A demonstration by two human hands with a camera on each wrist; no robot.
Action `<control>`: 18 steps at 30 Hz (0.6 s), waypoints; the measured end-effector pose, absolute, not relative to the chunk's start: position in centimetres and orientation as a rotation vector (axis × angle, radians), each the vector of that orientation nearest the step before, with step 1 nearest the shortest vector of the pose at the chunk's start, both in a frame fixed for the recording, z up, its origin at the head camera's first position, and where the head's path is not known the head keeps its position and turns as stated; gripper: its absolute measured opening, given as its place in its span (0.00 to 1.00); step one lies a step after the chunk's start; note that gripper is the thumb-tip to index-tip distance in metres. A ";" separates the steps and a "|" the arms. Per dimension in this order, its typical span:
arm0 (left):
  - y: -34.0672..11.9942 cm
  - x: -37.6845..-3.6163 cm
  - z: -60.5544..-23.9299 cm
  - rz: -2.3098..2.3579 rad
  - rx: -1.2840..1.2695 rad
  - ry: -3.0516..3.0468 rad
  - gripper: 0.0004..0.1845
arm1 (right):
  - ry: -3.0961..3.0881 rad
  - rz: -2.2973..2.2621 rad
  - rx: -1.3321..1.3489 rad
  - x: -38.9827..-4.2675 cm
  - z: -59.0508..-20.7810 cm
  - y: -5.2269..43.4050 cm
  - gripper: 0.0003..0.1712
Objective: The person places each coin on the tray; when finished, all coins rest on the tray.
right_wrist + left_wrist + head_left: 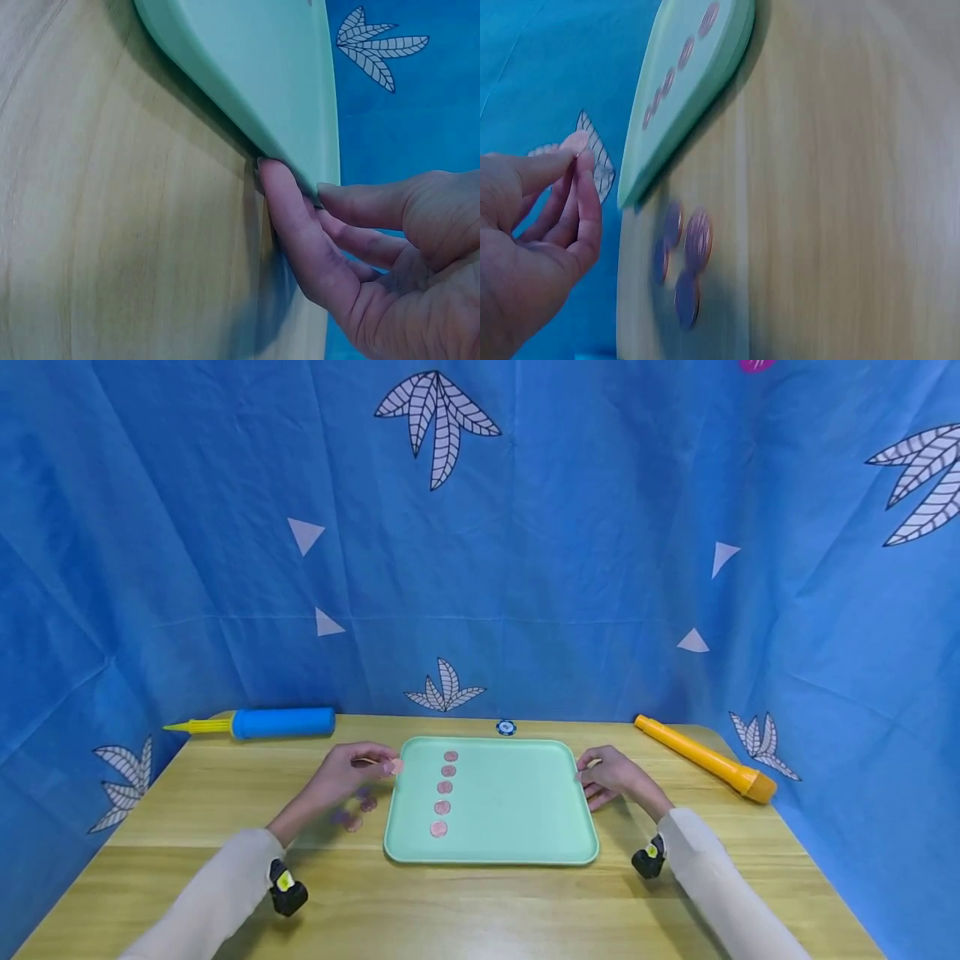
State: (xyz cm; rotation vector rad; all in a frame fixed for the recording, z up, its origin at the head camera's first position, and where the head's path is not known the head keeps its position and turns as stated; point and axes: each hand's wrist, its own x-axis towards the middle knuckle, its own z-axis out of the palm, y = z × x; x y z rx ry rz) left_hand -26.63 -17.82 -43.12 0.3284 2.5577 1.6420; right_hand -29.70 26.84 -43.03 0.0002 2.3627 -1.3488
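Between the thumb and fingertips of my left hand (360, 771) is a copper-coloured coin (575, 141), held just by the left edge of a pale green tray (517, 793). Several similar coins (445, 787) lie in a column on the tray's left part. Below my left hand, more loose coins (698, 241) rest on the wooden table, a little blurred in the left wrist view. At the tray's right side, my right hand (606, 774) grips the rim, thumb at the top edge and index finger along the outer side; its other fingertips are partly hidden.
A blue pump with a yellow nozzle (281, 723) lies at the back left of the table (487, 910). A blue and white chip (506, 727) lies behind the tray. An orange microphone-shaped object (705, 758) lies at the right. Blue cloth (570, 527) hangs behind.
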 end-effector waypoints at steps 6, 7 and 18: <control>-15.3 -27.0 -43.7 1.694 0.256 2.580 0.13 | 2.367 -1.341 0.024 -29.7 -43.3 26.8 0.07; -14.9 -27.2 -43.8 1.693 0.246 2.580 0.12 | 2.371 -1.332 0.031 -29.7 -43.3 26.8 0.07; -11.5 -29.6 -44.5 1.650 0.345 2.633 0.09 | 2.389 -1.291 0.032 -30.0 -43.2 26.7 0.06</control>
